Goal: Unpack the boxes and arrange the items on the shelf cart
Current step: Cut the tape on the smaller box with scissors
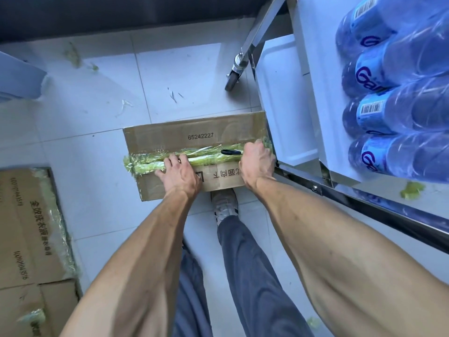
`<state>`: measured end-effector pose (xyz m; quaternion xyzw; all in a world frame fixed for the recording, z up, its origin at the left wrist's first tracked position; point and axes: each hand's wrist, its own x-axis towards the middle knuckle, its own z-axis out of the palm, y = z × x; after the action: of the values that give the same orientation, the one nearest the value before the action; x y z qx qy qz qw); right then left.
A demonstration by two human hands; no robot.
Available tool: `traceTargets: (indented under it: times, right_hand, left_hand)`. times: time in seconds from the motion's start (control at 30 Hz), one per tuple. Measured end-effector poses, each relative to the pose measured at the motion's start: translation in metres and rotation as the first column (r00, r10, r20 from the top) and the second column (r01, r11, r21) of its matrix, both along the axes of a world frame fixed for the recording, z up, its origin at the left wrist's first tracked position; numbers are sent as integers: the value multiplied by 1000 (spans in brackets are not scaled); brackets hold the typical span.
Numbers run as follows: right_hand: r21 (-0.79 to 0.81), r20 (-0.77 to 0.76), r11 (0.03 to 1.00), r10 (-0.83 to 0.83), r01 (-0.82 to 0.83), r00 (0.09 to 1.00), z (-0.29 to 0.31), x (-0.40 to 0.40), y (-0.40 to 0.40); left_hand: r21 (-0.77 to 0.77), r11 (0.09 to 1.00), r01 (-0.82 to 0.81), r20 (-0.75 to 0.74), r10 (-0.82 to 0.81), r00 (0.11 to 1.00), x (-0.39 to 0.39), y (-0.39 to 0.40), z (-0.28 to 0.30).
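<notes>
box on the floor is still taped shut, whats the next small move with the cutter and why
Probably draw the black cutter in the right hand leftward along the taped seam toward the left hand, which presses the cardboard box down. The flaps look closed and the greenish tape runs the full seam.

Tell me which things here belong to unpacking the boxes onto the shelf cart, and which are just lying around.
Part of the job:
- taped box, left hand pressing on it
- right hand gripping a black-handled tool at the tape seam
- shelf cart
- water bottles on the cart
- other boxes, left

Lying about:
- tape scraps
- grey bin
</notes>
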<state>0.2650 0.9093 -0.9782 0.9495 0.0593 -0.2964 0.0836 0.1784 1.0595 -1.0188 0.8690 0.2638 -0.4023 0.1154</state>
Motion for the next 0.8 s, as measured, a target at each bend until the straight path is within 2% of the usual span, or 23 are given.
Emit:
traceTargets:
  times: [0.17,0.23,0.3,0.4,0.47,0.57,0.7,0.8]
  right_hand:
    - [-41,44,990,-134,136,990,-2,9,-14]
    - [-30,110,962,-267,272,957,2,0,-10]
    - [62,180,940,-342,336,922,3,-14,-2]
    - [237,220,921,-361,309,906,11,-42,12]
    - [331,186,875,-427,352,885,14,-54,22]
    - [423,82,727,-625,540,777,2,-44,38]
    - [450,149,753,-594,481,791,-22,-12,41]
    - [366,266,781,-608,505,748,-40,10,35]
  left_hand:
    - [14,999,-49,101,47,994,-4,16,2]
    - [9,997,-77,119,76,990,2,11,1]
    - [17,988,-155,144,151,978,7,10,3]
    - [-9,962,-272,214,268,940,11,14,1]
    - [-2,926,-377,255,365,896,9,14,1]
    - [83,868,-490,330,440,835,-1,24,4]
    - [183,789,-586,373,496,784,-10,49,-7]
    - [177,694,-698,348,619,704,-13,60,-26]
